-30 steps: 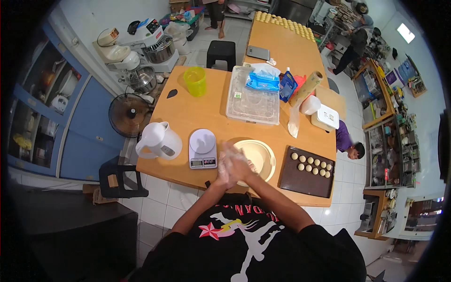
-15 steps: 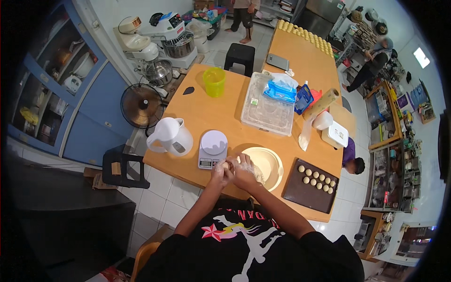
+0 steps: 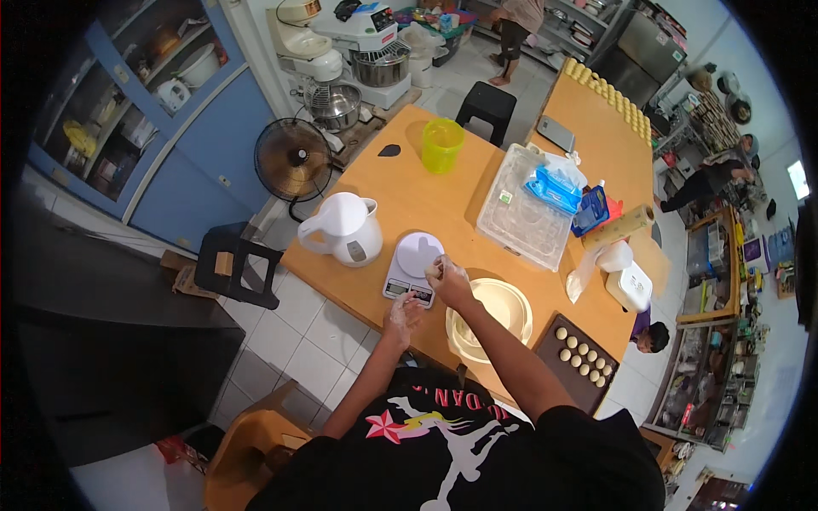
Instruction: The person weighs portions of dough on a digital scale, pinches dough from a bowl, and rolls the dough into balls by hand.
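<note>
Nearest us, our left hand (image 3: 400, 311) rests at the near edge of the surface (image 3: 443, 200), fingers loosely spread and holding nothing, just beside the front of the small white scale (image 3: 413, 266). It looks floured. Our right hand (image 3: 449, 281) hovers over the scale's round plate, its grip pinched together on a small pale lump of dough (image 3: 436, 271); we judge it is held there so the plate can take the weight.

Just right of the hands sits a cream bowl (image 3: 490, 319), within easy reach of the right arm. Further right, near the surface's corner, a dark tray (image 3: 579, 358) carries rows of small dough balls, close to the edge.

Left of the scale stands a white kettle (image 3: 345, 228), also close to the edge. The middle of the surface is open wood, good room for sweeping a hand across. Beyond it lie a clear plastic tray (image 3: 524, 223) with a blue packet on it and a yellow-green jug (image 3: 441, 145) at the far side. A floor fan (image 3: 292, 159) stands off the left edge.
</note>
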Motion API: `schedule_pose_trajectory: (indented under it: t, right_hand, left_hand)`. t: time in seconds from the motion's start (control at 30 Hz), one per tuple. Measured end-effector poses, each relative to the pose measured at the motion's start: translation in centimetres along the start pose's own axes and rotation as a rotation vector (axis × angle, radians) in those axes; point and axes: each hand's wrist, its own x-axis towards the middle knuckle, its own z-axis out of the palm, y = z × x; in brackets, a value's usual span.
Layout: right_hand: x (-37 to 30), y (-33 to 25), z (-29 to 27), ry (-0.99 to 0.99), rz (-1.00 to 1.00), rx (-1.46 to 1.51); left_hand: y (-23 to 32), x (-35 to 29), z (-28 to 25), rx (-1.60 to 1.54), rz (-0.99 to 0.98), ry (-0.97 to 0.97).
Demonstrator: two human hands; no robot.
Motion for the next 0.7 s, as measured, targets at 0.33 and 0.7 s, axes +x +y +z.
schedule_pose_trajectory:
  t: [0.33,0.7]
  right_hand:
    - [4.4,1.2,3.3,0.035,-0.082,-0.162]
    - [-0.3,-1.2,0.8,0.071,0.068,0.012]
  left_hand:
    - [0.6,-1.4,-2.3,-0.048,0.161,-0.092]
    - [2.3,-0.4,-3.8,-0.070,0.273,0.133]
